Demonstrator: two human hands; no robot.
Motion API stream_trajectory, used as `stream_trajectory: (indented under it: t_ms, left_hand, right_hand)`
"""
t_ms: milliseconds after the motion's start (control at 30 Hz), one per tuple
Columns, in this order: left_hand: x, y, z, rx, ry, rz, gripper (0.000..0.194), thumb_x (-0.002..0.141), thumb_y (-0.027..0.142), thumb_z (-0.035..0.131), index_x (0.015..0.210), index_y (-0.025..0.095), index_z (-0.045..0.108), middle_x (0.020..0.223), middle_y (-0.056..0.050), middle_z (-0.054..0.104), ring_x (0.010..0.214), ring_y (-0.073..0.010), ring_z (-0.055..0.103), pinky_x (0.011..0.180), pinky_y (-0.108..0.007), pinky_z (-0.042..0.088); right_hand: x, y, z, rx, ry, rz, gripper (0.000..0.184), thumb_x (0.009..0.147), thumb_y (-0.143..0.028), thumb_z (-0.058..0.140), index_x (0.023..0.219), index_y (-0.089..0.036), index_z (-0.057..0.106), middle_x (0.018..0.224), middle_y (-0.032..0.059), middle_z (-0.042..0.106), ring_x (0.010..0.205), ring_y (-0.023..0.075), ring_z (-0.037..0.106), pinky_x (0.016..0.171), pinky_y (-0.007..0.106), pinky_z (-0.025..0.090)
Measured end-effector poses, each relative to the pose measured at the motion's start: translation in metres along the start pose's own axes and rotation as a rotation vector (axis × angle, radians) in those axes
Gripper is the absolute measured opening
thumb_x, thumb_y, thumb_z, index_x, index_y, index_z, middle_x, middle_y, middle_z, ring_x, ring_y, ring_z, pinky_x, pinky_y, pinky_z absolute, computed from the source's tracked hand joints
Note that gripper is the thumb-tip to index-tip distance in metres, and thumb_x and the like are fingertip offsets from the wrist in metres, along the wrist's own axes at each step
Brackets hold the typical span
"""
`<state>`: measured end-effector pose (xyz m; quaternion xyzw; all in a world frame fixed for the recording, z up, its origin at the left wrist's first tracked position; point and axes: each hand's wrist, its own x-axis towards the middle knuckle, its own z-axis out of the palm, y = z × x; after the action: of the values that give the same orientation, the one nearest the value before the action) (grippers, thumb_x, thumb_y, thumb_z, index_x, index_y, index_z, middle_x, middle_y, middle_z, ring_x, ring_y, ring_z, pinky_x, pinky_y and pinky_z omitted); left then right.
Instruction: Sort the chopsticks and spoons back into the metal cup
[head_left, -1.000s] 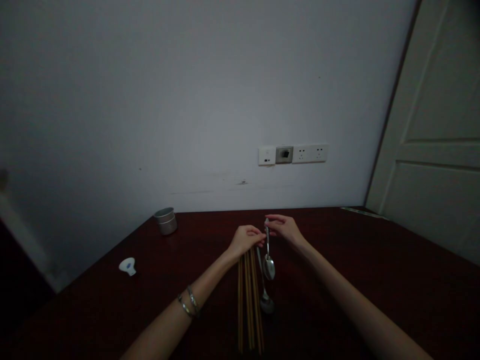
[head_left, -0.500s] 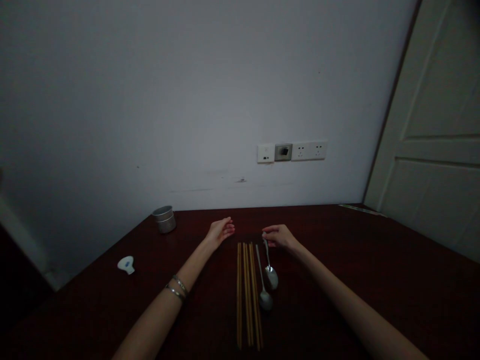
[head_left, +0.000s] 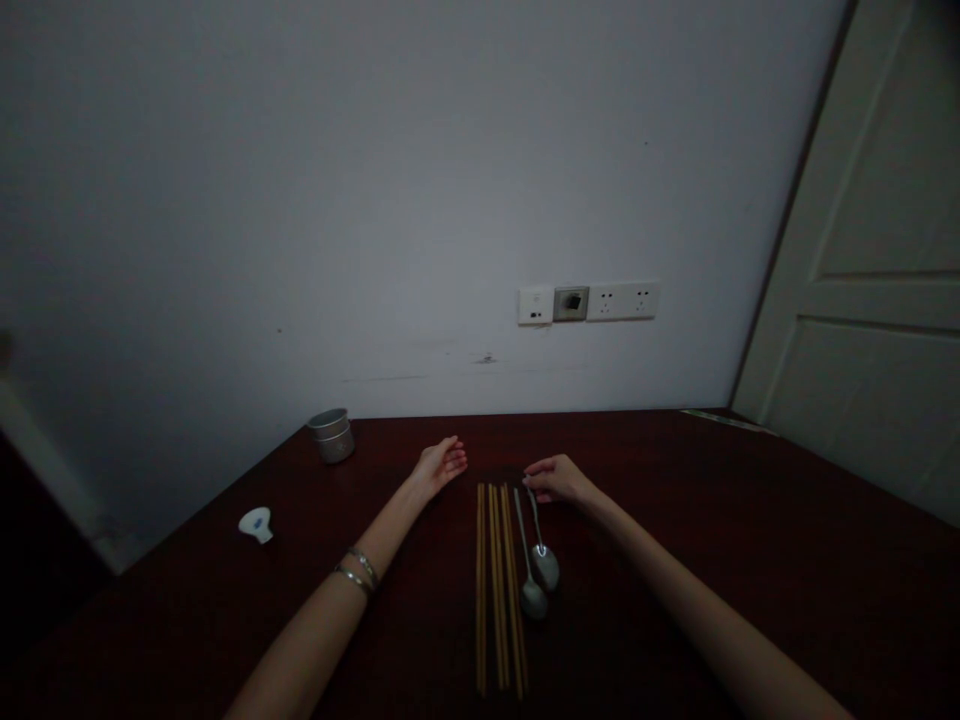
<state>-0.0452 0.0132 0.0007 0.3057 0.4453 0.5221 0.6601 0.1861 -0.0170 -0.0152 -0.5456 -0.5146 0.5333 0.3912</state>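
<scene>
My right hand [head_left: 559,479] pinches the handle end of a metal spoon [head_left: 546,567] between thumb and fingers. Its bowl points toward me, close beside the bowl of a thinner long-handled spoon [head_left: 533,599] that lies on the table. Left of the spoons is a row of several wooden chopsticks [head_left: 496,590], laid lengthwise. My left hand [head_left: 441,466] rests beyond their far ends, fingers loosely curled and holding nothing. Two bracelets circle the left wrist.
On the dark red table [head_left: 637,620], a grey metal cup [head_left: 332,437] stands at the back left. A white short-handled ceramic spoon [head_left: 256,523] lies nearer on that side. A thin strip [head_left: 724,420] lies at the back right. Behind is a wall with sockets [head_left: 622,301].
The spoon in my right hand has come slightly toward me and its bowl sits lower, nearer the other spoon's. My left hand has barely moved. The view has shifted a little.
</scene>
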Motion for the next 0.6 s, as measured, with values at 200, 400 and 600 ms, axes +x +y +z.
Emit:
stream_trajectory:
  t_ms: [200, 400, 600]
  left_hand:
    - [0.0017, -0.0018, -0.0039, 0.006, -0.002, -0.013, 0.015, 0.079, 0.023, 0.051, 0.071, 0.011, 0.054, 0.054, -0.002, 0.056, 0.050, -0.0098, 0.056, 0.061, -0.025, 0.050]
    - [0.0017, -0.0018, -0.0059, -0.010, 0.012, -0.025, 0.016, 0.081, 0.022, 0.044, 0.072, 0.011, 0.054, 0.055, -0.002, 0.056, 0.049, -0.0099, 0.056, 0.059, -0.025, 0.050]
    - [0.0045, -0.0034, -0.0089, -0.015, 0.008, -0.049, 0.019, 0.081, 0.022, 0.040, 0.073, 0.012, 0.054, 0.055, -0.002, 0.056, 0.049, -0.0102, 0.056, 0.060, -0.025, 0.050]
  right_hand:
    - [0.0034, 0.0058, -0.0010, -0.175, 0.003, -0.063, 0.023, 0.051, -0.010, 0.073, 0.071, -0.008, 0.062, 0.047, -0.0036, 0.058, 0.042, 0.0070, 0.052, 0.042, 0.016, 0.045]
    - [0.0037, 0.0096, 0.0025, -0.471, 0.040, -0.146, 0.020, 0.054, -0.015, 0.071, 0.072, -0.010, 0.065, 0.047, -0.0033, 0.058, 0.043, 0.0083, 0.053, 0.040, 0.016, 0.037]
    - [-0.0045, 0.0044, 0.0056, -0.584, 0.061, -0.193, 0.016, 0.054, -0.015, 0.070, 0.069, -0.011, 0.065, 0.047, -0.0022, 0.058, 0.047, 0.0108, 0.056, 0.042, 0.017, 0.037]
